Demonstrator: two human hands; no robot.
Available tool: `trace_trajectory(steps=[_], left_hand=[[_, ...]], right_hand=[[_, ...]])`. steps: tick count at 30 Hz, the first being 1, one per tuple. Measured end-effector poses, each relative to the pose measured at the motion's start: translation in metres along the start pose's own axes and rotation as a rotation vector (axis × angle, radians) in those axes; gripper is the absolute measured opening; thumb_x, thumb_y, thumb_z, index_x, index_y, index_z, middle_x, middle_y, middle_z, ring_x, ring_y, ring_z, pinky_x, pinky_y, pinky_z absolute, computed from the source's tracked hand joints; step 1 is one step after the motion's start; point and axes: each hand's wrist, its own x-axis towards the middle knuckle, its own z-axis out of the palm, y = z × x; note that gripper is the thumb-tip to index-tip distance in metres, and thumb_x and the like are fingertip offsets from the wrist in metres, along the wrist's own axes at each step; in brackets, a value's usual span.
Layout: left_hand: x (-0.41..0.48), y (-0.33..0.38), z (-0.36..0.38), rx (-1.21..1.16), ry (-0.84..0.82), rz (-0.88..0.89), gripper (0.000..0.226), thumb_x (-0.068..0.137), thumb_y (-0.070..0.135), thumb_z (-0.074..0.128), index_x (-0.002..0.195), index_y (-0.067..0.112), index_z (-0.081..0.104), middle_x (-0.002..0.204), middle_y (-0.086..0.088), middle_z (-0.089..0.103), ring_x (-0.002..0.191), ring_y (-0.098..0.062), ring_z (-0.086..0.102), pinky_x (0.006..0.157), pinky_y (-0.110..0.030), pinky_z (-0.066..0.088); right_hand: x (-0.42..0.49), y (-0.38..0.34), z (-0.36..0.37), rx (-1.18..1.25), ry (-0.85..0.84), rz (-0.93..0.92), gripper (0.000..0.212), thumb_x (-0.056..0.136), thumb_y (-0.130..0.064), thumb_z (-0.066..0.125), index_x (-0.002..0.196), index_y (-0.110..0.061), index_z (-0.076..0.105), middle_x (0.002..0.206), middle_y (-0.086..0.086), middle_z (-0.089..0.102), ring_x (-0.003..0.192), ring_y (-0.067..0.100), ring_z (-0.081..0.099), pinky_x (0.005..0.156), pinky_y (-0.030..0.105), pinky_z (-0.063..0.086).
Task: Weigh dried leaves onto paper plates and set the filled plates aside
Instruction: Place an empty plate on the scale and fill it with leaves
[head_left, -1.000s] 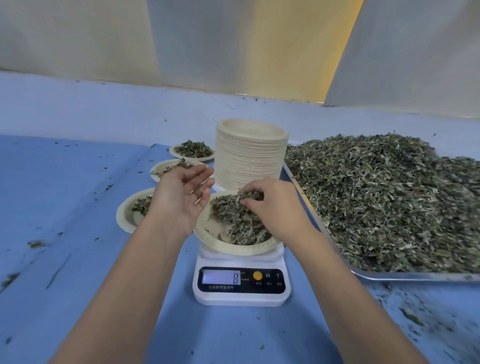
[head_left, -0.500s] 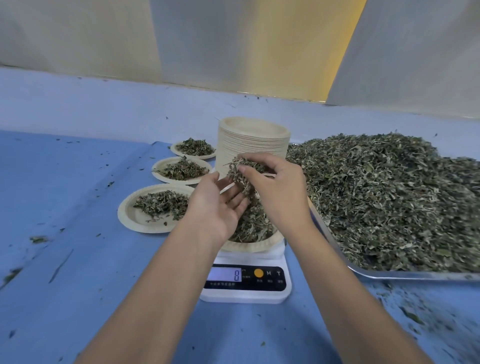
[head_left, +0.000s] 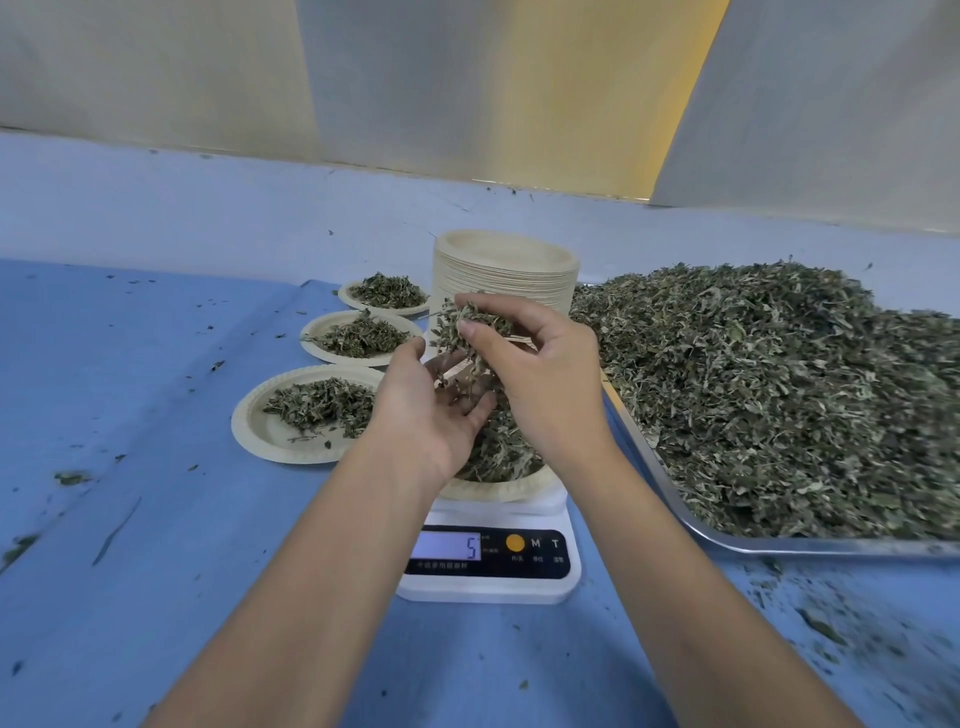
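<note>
Three filled plates (head_left: 240, 415) sit left on counter. Right hand (head_left: 550, 384) fingers (head_left: 498, 306) pinch leaf clump (head_left: 472, 319) over weighing plate (head_left: 498, 489) on scale (head_left: 488, 584). Left hand (head_left: 426, 415) cupped loosely beneath, gripping nothing. Display reads 5: sprinkle gradually, keep hands off plate, watch reading.

Three filled plates are counted at the left: near plate (head_left: 250, 432), middle plate (head_left: 363, 361), far plate (head_left: 384, 312); a fourth plate (head_left: 498, 491) is borne by the single scale (head_left: 488, 587). One stack of empty plates (head_left: 498, 280), one tray (head_left: 779, 545) of dried leaves (head_left: 779, 389) and two hands (left hand (head_left: 426, 415), right hand (head_left: 550, 384)) are seen.
</note>
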Motion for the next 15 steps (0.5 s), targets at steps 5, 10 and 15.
trace_trajectory(steps=[5,10,15], left_hand=[[-0.004,0.004,0.004,-0.072,-0.100,0.016,0.032,0.101,0.029,0.036,0.092,0.007,0.057,0.087,-0.012,0.060,0.083,-0.022,0.061,0.080,-0.034,0.052],[-0.007,0.011,0.008,-0.078,-0.114,0.052,0.026,0.101,0.024,0.040,0.099,0.005,0.058,0.091,-0.013,0.060,0.090,-0.022,0.061,0.084,-0.032,0.052],[-0.005,0.017,0.005,-0.032,-0.060,0.136,0.023,0.100,0.011,0.043,0.086,0.000,0.057,0.081,-0.010,0.059,0.078,-0.016,0.060,0.076,-0.028,0.055]], right_hand=[[0.002,0.006,-0.001,-0.011,0.035,0.022,0.023,0.081,-0.004,0.071,0.090,-0.024,0.074,0.080,-0.018,0.072,0.085,-0.002,0.067,0.080,0.016,0.052],[0.004,0.009,-0.004,-0.070,0.055,0.035,0.021,0.081,-0.006,0.071,0.092,-0.024,0.073,0.087,-0.015,0.072,0.092,0.002,0.067,0.089,0.022,0.052],[0.010,0.011,-0.015,-0.061,0.132,0.062,0.018,0.083,-0.009,0.071,0.091,-0.025,0.072,0.088,-0.013,0.071,0.084,-0.001,0.063,0.085,0.023,0.052]])
